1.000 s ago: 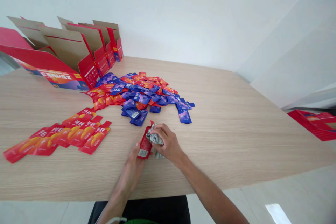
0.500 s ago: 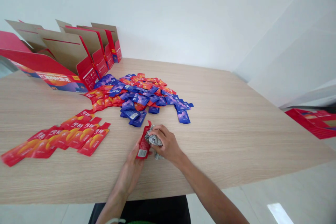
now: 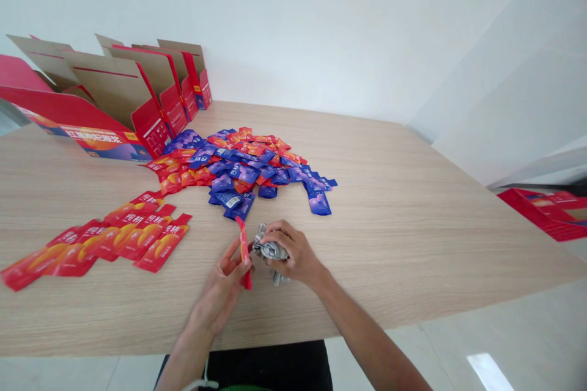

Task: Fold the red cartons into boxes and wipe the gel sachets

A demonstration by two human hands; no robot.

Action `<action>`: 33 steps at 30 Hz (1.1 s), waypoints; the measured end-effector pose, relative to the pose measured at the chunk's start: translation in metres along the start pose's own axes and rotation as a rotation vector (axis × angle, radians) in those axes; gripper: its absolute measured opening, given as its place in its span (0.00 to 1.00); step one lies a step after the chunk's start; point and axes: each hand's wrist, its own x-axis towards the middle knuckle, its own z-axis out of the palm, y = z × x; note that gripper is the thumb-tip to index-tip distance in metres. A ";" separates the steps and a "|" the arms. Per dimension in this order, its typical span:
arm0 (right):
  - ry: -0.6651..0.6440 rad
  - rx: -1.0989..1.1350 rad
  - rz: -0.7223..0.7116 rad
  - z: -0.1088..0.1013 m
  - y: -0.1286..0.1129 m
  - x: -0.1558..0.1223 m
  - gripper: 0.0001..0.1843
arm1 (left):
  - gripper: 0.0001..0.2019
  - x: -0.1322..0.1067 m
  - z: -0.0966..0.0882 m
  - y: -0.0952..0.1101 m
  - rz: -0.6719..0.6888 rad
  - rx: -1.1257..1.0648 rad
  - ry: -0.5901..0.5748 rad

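Red pouch (image 3: 244,248) turned edge-on, grey cloth (image 3: 273,250) off its face.
Head view: on the near side of the mixed pile (image 3: 243,166), the left hand (image 3: 222,294) pinches the pouch between thumb and fingers; half a second ago its barcoded face showed, the cloth against it. The right hand (image 3: 300,258), also nearer than the pile, stays curled round the crumpled cloth, just beside the pouch.

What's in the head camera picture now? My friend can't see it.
A person's left hand holds a red pouch nearly edge-on, while the right hand grips a crumpled grey cloth beside it. On the table, a mixed heap of blue and red packets lies ahead; overlapping red pouches and open red boxes are at left.
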 end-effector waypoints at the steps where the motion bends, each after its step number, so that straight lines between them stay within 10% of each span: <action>1: 0.035 0.024 0.003 -0.002 -0.002 0.000 0.11 | 0.36 0.000 -0.001 0.000 -0.004 0.002 -0.011; 8: 0.179 0.035 -0.015 -0.005 -0.008 -0.001 0.12 | 0.31 -0.002 0.013 -0.004 0.027 -0.149 0.044; 17: -0.261 -0.066 -0.226 0.009 -0.003 -0.003 0.11 | 0.28 -0.004 0.029 -0.006 0.123 -0.120 0.191; 25: 0.005 -0.079 0.056 0.001 -0.003 0.003 0.13 | 0.34 -0.010 0.024 -0.012 -0.019 0.051 0.058; 33: -0.319 -0.040 -0.177 0.012 -0.006 -0.004 0.15 | 0.36 -0.005 0.028 -0.002 0.071 -0.003 0.225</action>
